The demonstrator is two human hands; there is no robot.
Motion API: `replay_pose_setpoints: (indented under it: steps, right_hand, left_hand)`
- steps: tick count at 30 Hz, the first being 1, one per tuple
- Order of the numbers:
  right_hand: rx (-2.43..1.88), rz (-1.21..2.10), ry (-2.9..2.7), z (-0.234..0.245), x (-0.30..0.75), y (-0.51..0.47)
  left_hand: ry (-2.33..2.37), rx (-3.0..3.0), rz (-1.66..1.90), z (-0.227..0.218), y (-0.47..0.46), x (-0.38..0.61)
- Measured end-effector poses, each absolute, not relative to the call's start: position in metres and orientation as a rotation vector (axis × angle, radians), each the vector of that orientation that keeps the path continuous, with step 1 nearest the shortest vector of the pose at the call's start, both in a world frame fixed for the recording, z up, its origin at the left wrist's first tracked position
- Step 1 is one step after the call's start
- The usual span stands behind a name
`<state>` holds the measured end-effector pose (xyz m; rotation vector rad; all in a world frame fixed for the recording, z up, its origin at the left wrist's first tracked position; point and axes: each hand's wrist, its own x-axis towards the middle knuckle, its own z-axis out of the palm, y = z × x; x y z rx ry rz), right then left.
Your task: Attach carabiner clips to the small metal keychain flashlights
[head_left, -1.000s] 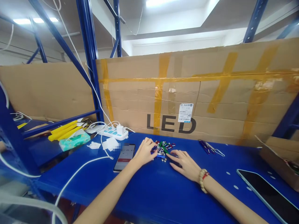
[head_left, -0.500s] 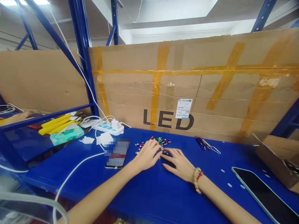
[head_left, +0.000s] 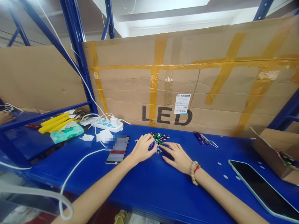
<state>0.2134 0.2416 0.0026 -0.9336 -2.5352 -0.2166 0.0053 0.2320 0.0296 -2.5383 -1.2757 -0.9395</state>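
Note:
A small pile of shiny coloured metal pieces [head_left: 159, 138], green, red, blue and silver, lies on the blue table [head_left: 144, 186]; their exact kind is too small to make out. My left hand [head_left: 143, 148] rests along the pile's left side, fingers stretched and thumb apart, covering part of it. On the right, my right hand [head_left: 176, 157] has its fingers spread, with the fingertips at the pile's edge. Neither hand has a piece visibly gripped. A beaded bracelet [head_left: 193, 173] and a red band circle my right wrist.
A phone [head_left: 119, 150] lies left of my hands, near a white power strip [head_left: 108, 125] and cables. Purple-handled tools [head_left: 203, 139] lie to the right, then a larger phone [head_left: 261, 186] and an open cardboard box [head_left: 268, 155]. A tall cardboard sheet [head_left: 130, 90] stands behind.
My two hands, nearly touching before, are now a little apart, with more of the pieces showing between them. Pieces left of my left hand are mostly gone from view there. The view has shifted slightly.

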Motion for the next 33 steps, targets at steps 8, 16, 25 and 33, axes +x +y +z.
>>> replay_pose_setpoints:
  steps: [8, 16, 25, 33]
  right_hand:
    - [-0.893, -0.263, -2.468, 0.001, 0.212, 0.242]
    - [-1.011, -0.06, -2.446, 0.007, 0.215, 0.236]
    - [-1.046, -0.024, -2.473, 0.009, 0.216, 0.237]
    - [-0.976, -0.126, -2.507, 0.007, 0.215, 0.238]
  left_hand:
    - [-1.237, -2.548, -0.936, 0.031, 0.226, 0.01]
    - [-1.183, -2.749, -1.026, 0.027, 0.218, 0.013]
    - [-1.207, -2.813, -1.064, 0.024, 0.222, 0.016]
    - [-1.135, -2.823, -0.92, 0.021, 0.23, 0.013]
